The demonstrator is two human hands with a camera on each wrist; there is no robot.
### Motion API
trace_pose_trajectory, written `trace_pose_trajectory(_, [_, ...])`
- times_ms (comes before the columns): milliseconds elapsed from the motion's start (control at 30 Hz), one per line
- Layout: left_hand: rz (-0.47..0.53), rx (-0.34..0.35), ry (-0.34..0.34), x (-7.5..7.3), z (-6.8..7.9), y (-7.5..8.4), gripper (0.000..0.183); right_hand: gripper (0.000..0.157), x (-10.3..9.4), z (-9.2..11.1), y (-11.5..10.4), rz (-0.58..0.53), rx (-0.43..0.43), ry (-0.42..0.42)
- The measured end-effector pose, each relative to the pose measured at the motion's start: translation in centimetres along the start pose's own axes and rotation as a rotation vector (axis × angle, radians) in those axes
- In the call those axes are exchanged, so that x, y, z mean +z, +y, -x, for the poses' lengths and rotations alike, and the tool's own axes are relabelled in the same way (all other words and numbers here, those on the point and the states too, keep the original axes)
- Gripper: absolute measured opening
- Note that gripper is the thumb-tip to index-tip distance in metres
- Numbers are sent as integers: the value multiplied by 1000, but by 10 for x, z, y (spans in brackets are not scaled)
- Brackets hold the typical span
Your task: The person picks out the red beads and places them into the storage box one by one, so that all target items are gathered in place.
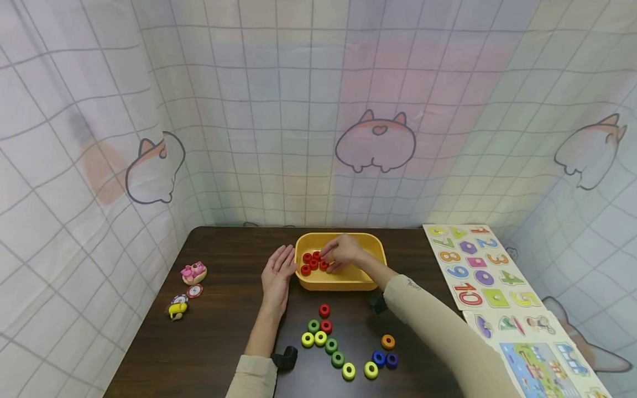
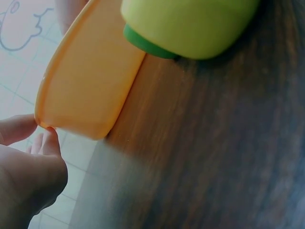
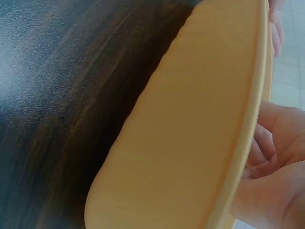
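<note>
A yellow plastic tray [image 1: 343, 286] stands at the table's back edge, with several small red rings [image 1: 314, 264] gathered in its left half. My right hand [image 1: 344, 251] reaches over the front wall into the tray, fingers pointing down among the rings; whether they hold one is hidden. In the right wrist view, the tray wall [image 3: 176, 114] covers the fingertips of that hand [image 3: 281, 157]. My left hand [image 1: 277, 279] lies against the tray's left end, its fingers mostly straight. The left wrist view shows fingertips of this hand [image 2: 35, 162] touching the rim [image 2: 42, 107].
In front of the tray lie loose rings: red [image 1: 324, 310], green [image 1: 331, 346], yellow [image 1: 349, 371], blue [image 1: 379, 359] and orange [image 1: 387, 341]. Small toys [image 1: 194, 272] sit at the left edge. Number and picture boards [image 1: 480, 265] cover the right side. A fabric curtain [image 1: 298, 110] hangs behind.
</note>
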State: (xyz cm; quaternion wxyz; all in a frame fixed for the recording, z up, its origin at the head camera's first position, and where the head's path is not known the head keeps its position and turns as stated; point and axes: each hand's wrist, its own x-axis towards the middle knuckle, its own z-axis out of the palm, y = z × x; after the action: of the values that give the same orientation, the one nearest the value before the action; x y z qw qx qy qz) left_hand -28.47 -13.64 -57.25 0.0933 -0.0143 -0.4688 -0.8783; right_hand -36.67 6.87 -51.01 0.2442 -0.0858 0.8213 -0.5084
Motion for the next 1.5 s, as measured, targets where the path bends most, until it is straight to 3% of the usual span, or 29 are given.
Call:
trace_pose_trajectory(133, [3,-3,-4,1,0,-2,57,22,-1,12,-4,3,-42,27])
trace_pose_trajectory(300, [13,-17,9,1,1,-3,56,20,-2,47,-18,57,-171,22])
trace_pose_trajectory(433, [15,-5,3,-1,-1,-3,55,17,5,77,-21,117,-235,-68])
trace_pose_trajectory(600, [10,-1,6,-2,-3,-1,55,16,23,98,-9,178,-216,-188])
trace_pose_trajectory(867, [9,-9,6,-2,-2,-2,55,19,51,102,27,238,-192,-145])
trace_pose_trajectory(1067, [13,-11,14,0,-1,-2,55,16,55,104,36,172,-167,-131])
trace_pose_trajectory(1267, [2,-15,20,1,0,-2,56,18,45,107,24,93,-164,-157])
trace_pose_trajectory(1500, [10,-14,12,1,0,-1,56,18,14,101,-8,10,-170,-122])
